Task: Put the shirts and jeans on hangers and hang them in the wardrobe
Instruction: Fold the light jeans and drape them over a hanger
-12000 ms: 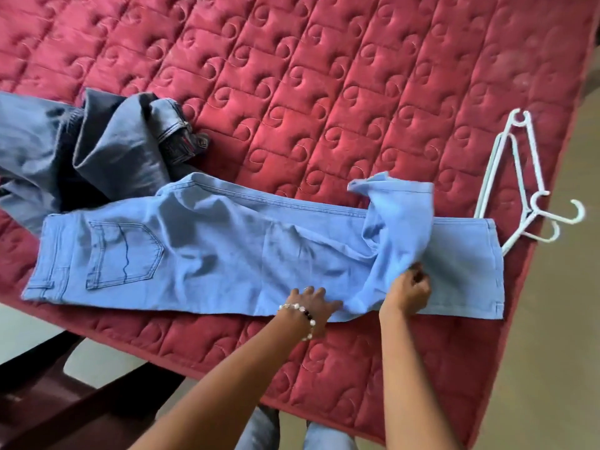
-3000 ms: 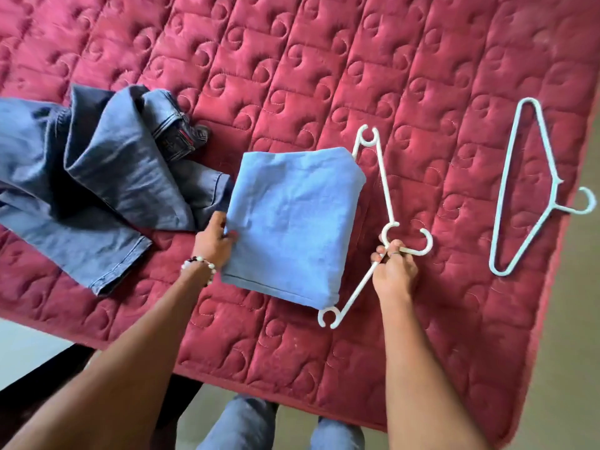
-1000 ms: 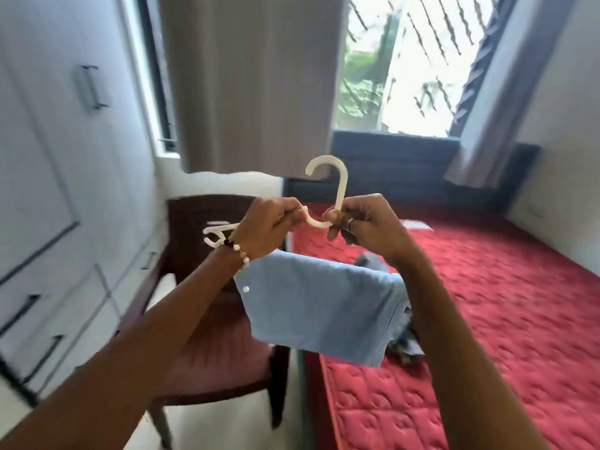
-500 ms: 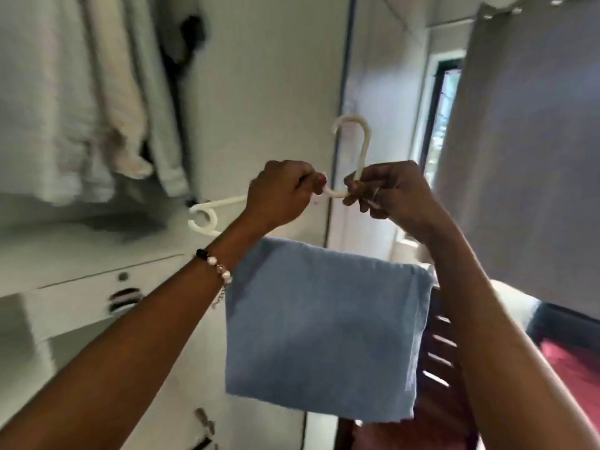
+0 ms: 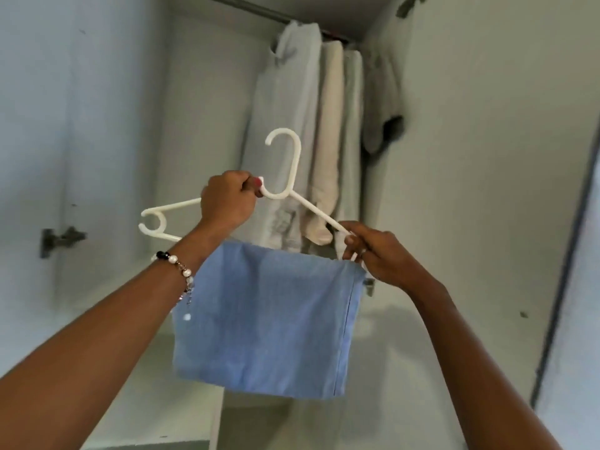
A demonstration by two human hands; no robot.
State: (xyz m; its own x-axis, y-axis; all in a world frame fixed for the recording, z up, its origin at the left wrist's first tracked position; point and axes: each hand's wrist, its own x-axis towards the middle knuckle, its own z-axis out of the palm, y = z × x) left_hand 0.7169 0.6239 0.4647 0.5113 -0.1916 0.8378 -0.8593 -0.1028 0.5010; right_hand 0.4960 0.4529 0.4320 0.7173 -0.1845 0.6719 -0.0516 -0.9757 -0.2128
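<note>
Folded light-blue jeans (image 5: pixel 269 326) hang over the bottom bar of a white plastic hanger (image 5: pixel 293 177). My left hand (image 5: pixel 227 199) grips the hanger's left arm near the base of the hook. My right hand (image 5: pixel 376 251) pinches its right end, beside the fold of the jeans. The hook points up and curls left, below the dark wardrobe rail (image 5: pixel 259 9) and apart from it. I hold the hanger in front of the open wardrobe, left of the clothes hanging there.
Several pale garments (image 5: pixel 311 125) hang from the rail at the upper right of the white wardrobe. A door hinge (image 5: pixel 58 240) sits on the left side wall. A shelf (image 5: pixel 162 384) lies below the jeans. The open door (image 5: pixel 487 157) stands to the right.
My view has swung from the bed to the wardrobe interior. My right hand slid from the hook's base out to the hanger's right end, and the hanger is raised toward the rail.
</note>
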